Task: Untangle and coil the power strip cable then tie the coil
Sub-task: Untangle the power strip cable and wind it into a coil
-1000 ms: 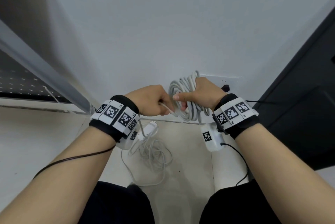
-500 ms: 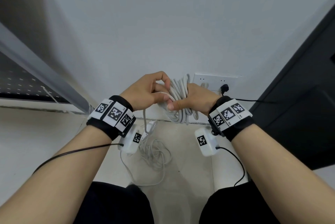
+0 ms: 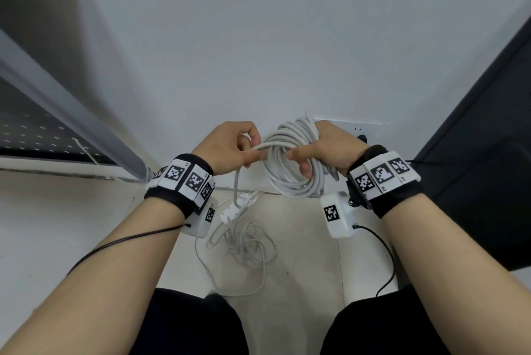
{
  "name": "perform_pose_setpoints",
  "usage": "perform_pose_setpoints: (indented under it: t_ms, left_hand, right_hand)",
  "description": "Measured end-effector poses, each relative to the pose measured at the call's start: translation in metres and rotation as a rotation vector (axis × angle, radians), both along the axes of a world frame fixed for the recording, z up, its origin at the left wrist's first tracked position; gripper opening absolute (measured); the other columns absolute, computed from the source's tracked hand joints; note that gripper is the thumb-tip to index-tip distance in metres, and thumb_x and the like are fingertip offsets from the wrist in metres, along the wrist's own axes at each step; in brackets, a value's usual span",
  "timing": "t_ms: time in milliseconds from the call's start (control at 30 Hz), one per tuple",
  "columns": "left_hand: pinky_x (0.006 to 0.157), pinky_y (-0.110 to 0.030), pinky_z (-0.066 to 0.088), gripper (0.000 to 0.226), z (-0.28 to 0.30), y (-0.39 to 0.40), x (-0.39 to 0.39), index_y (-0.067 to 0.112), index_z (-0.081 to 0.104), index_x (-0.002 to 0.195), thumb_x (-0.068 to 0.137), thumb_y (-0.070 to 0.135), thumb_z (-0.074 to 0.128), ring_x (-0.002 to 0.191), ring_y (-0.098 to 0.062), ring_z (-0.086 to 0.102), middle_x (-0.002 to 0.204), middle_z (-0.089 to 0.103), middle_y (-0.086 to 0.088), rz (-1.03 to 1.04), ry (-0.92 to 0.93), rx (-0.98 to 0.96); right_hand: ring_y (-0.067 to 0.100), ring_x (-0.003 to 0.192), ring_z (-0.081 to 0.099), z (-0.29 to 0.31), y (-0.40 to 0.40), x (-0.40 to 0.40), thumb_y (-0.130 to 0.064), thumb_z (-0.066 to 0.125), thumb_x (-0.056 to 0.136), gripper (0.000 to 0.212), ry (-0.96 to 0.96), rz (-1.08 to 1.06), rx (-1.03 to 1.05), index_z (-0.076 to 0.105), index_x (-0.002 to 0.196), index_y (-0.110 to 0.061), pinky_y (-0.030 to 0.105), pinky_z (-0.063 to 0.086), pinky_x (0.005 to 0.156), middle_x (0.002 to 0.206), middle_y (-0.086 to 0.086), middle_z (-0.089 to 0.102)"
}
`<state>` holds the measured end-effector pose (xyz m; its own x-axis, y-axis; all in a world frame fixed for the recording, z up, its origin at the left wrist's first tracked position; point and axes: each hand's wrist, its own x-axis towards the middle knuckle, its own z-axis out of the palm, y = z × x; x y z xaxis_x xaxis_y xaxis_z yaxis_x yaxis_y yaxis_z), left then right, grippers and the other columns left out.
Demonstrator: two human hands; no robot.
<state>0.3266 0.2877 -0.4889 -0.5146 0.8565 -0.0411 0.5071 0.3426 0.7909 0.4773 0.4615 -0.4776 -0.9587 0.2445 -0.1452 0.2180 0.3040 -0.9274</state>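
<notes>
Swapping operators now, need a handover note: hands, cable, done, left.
Right hand: grips the coil, held up in front of the wall.
Left hand: pinches the strand feeding onto the coil.
Power strip: hangs below the left hand on that strand.
Loose cable: tangled pile on the floor, between the knees.
Done: several loops wound.
Left: untangle and wind the floor pile, then tie the coil.

The coil point(image 3: 296, 165) is held between the left hand point(image 3: 230, 147) and right hand point(image 3: 330, 150); loose cable point(image 3: 247, 248) lies on the floor point(image 3: 301, 254) below, near the wall point(image 3: 258, 38).
</notes>
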Motion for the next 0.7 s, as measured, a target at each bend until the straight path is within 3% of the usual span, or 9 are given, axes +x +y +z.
perform_pose_setpoints:
  t_ms: [100,167,233,367,433,567,700]
  left_hand:
    - [0.068,-0.029,0.051,0.017,-0.022,-0.005,-0.02,0.02,0.061,0.076,0.083,0.024,0.076,0.059,-0.017,0.066,0.056,0.069,0.001,0.056,0.058,-0.1]
    - [0.073,-0.032,0.053,0.017,-0.044,-0.015,-0.037,0.018,0.06,0.074,0.084,0.018,0.074,0.065,-0.023,0.07,0.056,0.068,0.0,0.119,0.067,-0.179]
    - [0.075,-0.034,0.054,0.018,-0.07,-0.031,-0.053,0.014,0.059,0.072,0.084,0.01,0.073,0.065,-0.025,0.07,0.063,0.071,-0.007,0.193,0.024,-0.24]
    - [0.06,-0.028,0.051,0.021,-0.108,-0.064,-0.075,0.014,0.058,0.071,0.083,0.008,0.073,0.066,-0.017,0.069,0.069,0.074,-0.006,0.348,-0.119,-0.298]
    - [0.062,-0.029,0.051,0.02,-0.118,-0.073,-0.082,0.015,0.057,0.072,0.084,0.006,0.07,0.072,-0.022,0.072,0.07,0.075,-0.006,0.411,-0.168,-0.295]
    - [0.056,-0.027,0.043,0.017,-0.129,-0.073,-0.084,0.015,0.054,0.078,0.092,0.005,0.059,0.058,-0.022,0.069,0.064,0.073,-0.011,0.467,-0.194,-0.319]
    - [0.061,-0.03,0.047,0.017,-0.126,-0.072,-0.083,0.015,0.06,0.078,0.095,0.01,0.058,0.078,-0.025,0.065,0.078,0.07,-0.011,0.502,-0.23,-0.231]
  right_hand:
    - [0.026,0.052,0.059,0.005,0.008,0.005,-0.025,0.073,0.07,0.028,0.009,-0.009,0.029,0.066,0.065,0.001,0.034,0.052,0.064,0.053,0.012,0.063]
    - [0.025,0.049,0.059,0.009,0.013,0.01,-0.025,0.073,0.067,0.02,0.03,-0.015,0.003,0.066,0.057,-0.01,0.031,0.052,0.06,0.051,0.011,0.06]
    - [0.023,0.046,0.057,0.012,0.018,0.015,-0.025,0.074,0.065,0.019,0.055,-0.032,-0.029,0.066,0.058,-0.009,0.026,0.05,0.055,0.049,0.012,0.058]
    - [0.024,0.043,0.055,0.017,0.023,0.022,-0.016,0.071,0.068,0.015,0.087,-0.062,-0.033,0.064,0.055,-0.015,0.024,0.048,0.051,0.047,0.011,0.055]
    - [0.023,0.043,0.054,0.02,0.023,0.023,-0.013,0.068,0.069,0.021,0.097,-0.071,-0.045,0.063,0.05,-0.017,0.025,0.048,0.052,0.045,0.009,0.054]
    - [0.023,0.044,0.055,0.023,0.022,0.022,-0.011,0.067,0.073,0.03,0.104,-0.069,-0.054,0.059,0.045,-0.018,0.029,0.05,0.055,0.045,0.008,0.054]
    - [0.022,0.042,0.054,0.022,0.022,0.022,0.0,0.065,0.083,0.045,0.119,-0.072,-0.078,0.059,0.043,-0.019,0.027,0.049,0.052,0.044,0.006,0.054]
